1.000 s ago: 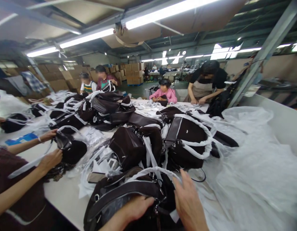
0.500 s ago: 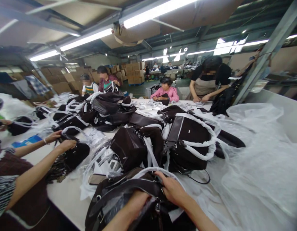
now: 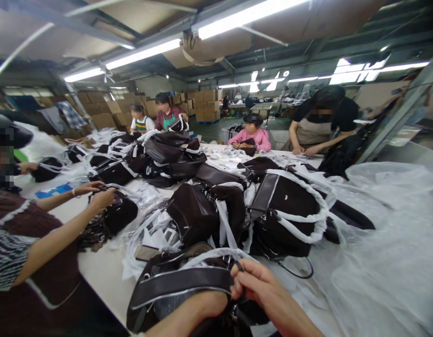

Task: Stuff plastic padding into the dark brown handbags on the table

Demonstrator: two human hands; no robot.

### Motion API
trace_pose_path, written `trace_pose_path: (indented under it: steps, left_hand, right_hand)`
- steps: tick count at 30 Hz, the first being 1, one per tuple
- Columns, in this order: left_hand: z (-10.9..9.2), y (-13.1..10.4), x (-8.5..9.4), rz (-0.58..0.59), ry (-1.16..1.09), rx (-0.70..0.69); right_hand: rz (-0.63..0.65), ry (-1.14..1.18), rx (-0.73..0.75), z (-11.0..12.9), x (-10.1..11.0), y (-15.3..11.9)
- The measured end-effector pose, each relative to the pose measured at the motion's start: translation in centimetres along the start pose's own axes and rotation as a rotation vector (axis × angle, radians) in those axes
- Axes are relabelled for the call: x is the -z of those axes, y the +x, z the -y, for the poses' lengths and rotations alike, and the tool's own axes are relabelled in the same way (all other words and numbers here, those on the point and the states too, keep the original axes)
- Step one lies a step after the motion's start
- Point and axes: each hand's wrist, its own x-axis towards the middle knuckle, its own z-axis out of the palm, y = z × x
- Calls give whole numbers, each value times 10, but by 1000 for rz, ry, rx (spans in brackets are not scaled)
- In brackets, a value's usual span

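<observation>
A dark brown handbag (image 3: 174, 285) with silver edging and white-wrapped handles lies in front of me at the table's near edge. My left hand (image 3: 212, 303) reaches into or behind the bag's front; its fingers are out of sight. At the right side of the bag, my right hand (image 3: 253, 281) is closed, thumb and fingers pinching a thin dark strap (image 3: 240, 265). Just beyond lie more dark handbags (image 3: 193, 213), one with a white-wrapped handle (image 3: 320, 220) on the right.
Bags are heaped on the white table (image 3: 97, 281), with clear plastic sheeting (image 3: 388, 262) spread on the right. To my left a co-worker's hands (image 3: 102, 199) handle a dark bag with chains. Other people work across the table; a metal post (image 3: 395, 121) slants at the right.
My right hand has changed from lying over the bag's top edge to pinching a strap. My left wrist has bent and shifted slightly right. The view has swung a little left.
</observation>
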Motion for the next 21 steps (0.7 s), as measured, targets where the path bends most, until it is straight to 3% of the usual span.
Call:
trace_pose_path:
  steps: [3, 6, 9, 11, 13, 17, 18, 21]
  left_hand:
    - [-21, -38, 22, 10, 62, -59]
    - [-33, -64, 27, -182, 79, 26]
    - [-24, -60, 14, -373, -41, -7]
    - [-11, -48, 2, -442, -178, -58]
    - [0, -38, -6, -419, -304, -57]
    - [2, -41, -7, -337, -324, -32]
    - [-1, -44, -5, -332, -290, -37]
    - [-9, -50, -3, -267, -122, -138]
  right_hand:
    - [-16, -54, 41, 2, 9, -7]
    - [85, -313, 230, 0, -2, -10]
    - [161, -502, 469, -12, -23, -7]
    - [181, -534, 521, -25, -29, -2]
    - [73, -528, 475, -42, -24, 4]
    - [-450, -624, 265, -74, 2, 24]
    - [-479, -665, 206, -80, 6, 30]
    - [-348, -776, 76, -88, 8, 48]
